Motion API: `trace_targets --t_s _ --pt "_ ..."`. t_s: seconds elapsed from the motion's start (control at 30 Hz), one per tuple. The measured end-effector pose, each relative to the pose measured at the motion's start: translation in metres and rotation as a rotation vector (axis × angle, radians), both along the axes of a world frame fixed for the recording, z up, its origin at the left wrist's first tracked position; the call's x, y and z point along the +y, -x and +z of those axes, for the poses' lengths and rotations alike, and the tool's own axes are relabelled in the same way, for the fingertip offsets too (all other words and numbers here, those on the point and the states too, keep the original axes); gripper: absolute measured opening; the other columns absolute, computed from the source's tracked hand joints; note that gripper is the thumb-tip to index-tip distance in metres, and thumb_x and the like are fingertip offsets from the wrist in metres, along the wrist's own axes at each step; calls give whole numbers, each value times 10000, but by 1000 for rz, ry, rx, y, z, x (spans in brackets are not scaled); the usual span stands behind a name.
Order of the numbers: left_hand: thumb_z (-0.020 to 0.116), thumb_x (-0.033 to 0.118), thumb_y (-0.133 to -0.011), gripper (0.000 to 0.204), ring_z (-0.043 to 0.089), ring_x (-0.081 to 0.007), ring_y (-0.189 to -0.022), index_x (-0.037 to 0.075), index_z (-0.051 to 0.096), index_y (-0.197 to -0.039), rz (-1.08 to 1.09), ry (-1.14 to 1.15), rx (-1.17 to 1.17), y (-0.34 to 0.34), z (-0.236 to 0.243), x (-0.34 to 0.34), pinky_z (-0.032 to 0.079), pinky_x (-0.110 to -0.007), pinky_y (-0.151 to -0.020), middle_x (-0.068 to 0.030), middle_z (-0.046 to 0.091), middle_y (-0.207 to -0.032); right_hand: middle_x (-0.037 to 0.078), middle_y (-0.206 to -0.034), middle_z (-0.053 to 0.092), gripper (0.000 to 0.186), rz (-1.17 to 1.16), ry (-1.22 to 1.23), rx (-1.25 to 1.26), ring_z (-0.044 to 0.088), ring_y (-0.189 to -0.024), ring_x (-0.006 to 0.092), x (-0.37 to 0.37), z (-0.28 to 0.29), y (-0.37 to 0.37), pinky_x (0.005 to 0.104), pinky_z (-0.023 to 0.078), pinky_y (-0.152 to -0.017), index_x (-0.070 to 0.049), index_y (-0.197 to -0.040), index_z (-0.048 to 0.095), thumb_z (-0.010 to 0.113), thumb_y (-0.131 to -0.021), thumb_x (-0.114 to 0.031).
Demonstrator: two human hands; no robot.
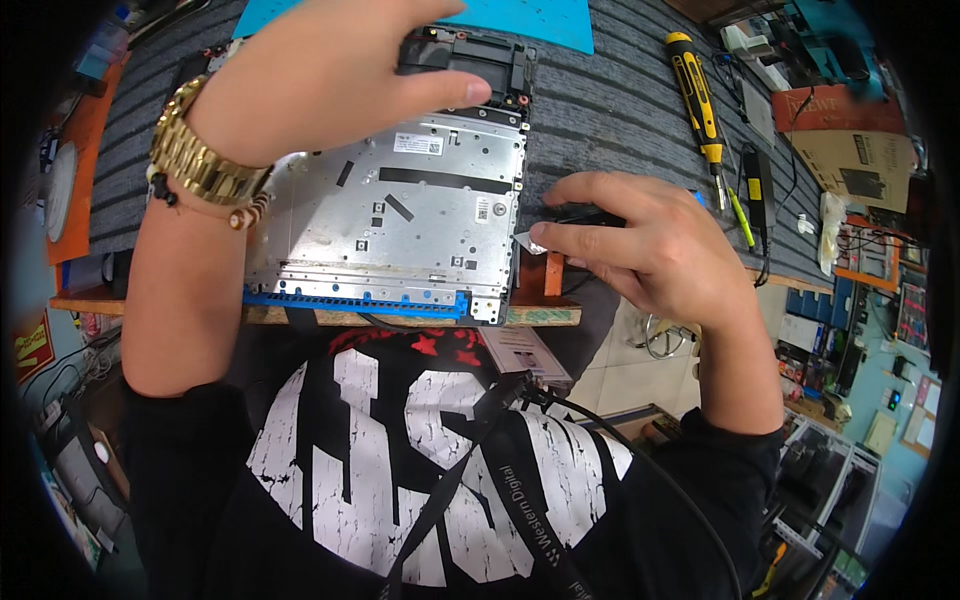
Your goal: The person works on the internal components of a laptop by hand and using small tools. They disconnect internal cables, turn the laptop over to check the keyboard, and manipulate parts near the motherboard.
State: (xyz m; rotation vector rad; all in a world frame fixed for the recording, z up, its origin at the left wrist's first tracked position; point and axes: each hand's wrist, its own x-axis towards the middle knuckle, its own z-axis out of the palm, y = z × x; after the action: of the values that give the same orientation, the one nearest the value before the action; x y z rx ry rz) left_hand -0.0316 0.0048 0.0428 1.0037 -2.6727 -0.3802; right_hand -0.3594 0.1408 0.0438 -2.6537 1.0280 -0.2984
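Note:
A silver metal laptop chassis panel [430, 240] lies flat in front of me, with black strips, small labels and a blue strip [360, 303] along its near edge. Over its far left part reaches my left hand [340, 75], thumb stretched out and fingers apart; some fingertips run past the picture's upper edge. Beneath that hand, a black frame part [465, 65] shows at the panel's far end. Just off the panel's right edge, my right hand [650, 235] pinches a small shiny silvery piece [532, 243] between thumb and finger. Its exact kind is unclear.
On the ribbed grey mat [610, 120] at the right lie a yellow-and-black screwdriver [695, 90], a green pen-like tool [741, 217] and a black adapter-like block [757, 195]. A blue mat [540, 22] lies at the back. A cardboard box [855, 150] stands far right.

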Motion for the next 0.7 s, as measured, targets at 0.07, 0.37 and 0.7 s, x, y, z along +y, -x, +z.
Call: trace_targets --t_s 0.07,0.37,0.7 --pt "841 500 -1081 655 769 -392 -1204 -52 762 -1424 83 10 0 -12 4 4 631 -483 -1048 -253 779 -1315 55 -1364 813 354 12 9 -34 797 -1049 304 -1 -1 1 453 652 -846 -168 -1252 870 819 -907 -113" --pt "737 428 -1162 558 862 -375 -954 -95 773 -1352 744 -105 -6 -128 31 25 662 -464 -847 -242 853 -1008 66 -1415 845 357 -35 -56 -65 729 -919 299 8 5 -5 436 649 -836 -145 -1254 873 832 -902 -102" --pt "687 443 -1152 582 791 -527 -1094 -121 786 -1256 906 -24 -35 -166 -27 34 623 -561 -975 -341 822 -1100 143 -1405 848 368 -51 -58 -141 767 -936 338 13 -2 -12 458 656 -842 -140 -1274 878 869 -909 -95"
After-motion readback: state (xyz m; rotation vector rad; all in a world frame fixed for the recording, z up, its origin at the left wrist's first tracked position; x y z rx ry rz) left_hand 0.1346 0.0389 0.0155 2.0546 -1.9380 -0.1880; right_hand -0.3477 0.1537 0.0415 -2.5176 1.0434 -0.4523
